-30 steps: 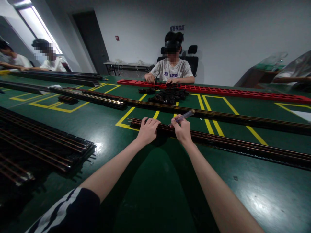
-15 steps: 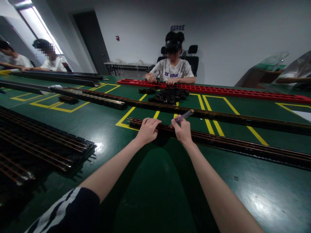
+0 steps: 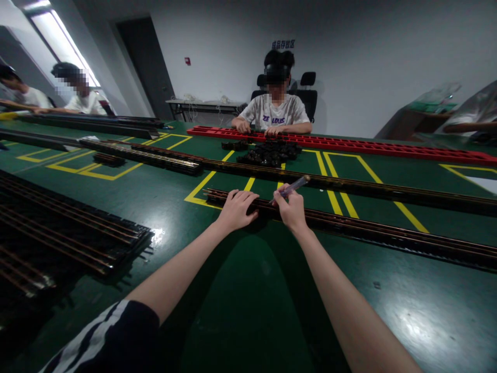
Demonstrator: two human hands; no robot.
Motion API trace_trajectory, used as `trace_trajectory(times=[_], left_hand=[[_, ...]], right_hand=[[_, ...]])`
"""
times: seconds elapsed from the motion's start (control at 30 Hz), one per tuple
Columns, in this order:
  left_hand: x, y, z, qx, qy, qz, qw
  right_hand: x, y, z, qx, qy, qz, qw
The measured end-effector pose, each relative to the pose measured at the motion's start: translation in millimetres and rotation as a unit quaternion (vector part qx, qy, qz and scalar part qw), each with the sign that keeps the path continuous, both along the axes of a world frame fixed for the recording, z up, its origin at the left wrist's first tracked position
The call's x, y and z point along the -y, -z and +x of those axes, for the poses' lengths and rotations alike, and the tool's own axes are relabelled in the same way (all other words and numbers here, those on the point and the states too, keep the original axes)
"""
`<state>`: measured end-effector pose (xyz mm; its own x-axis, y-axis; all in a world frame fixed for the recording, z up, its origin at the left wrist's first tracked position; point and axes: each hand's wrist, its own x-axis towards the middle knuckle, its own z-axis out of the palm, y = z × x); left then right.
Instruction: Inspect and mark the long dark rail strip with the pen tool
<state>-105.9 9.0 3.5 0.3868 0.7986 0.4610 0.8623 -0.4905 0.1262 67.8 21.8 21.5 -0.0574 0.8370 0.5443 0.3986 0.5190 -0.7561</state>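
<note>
A long dark rail with copper-coloured strips lies across the green table in front of me. My left hand is closed over it near its left end, fingers across the top and thumb along the near side. In my right hand is a screwdriver with a clear purplish handle, gripped between thumb and fingers. It slants up to the right, its lower end down at the rail just right of my left hand. The exact contact point of the tip is too small to make out.
Another long dark rail runs behind mine. Beyond it are a pile of black parts and a red slotted rack, where a person's hands are at work. Several dark rails with copper strips lie at the left. Yellow tape marks the tabletop.
My left thumb has stretched to the right along the near side of the rail. My right hand and the screwdriver have hardly moved.
</note>
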Motion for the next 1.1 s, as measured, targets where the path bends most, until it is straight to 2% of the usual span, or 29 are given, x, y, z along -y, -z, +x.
trace_trajectory(times=[0.27,1.1], left_hand=[[-2.0,0.8,0.1,-0.026,-0.005,0.010,1.000],[-2.6,2.8,1.2,-0.038,-0.021,0.013,0.999]], right_hand=[[1.2,-0.6,0.4,-0.029,-0.009,-0.020,0.999],[0.8,1.6,0.1,-0.056,-0.014,-0.010,0.998]])
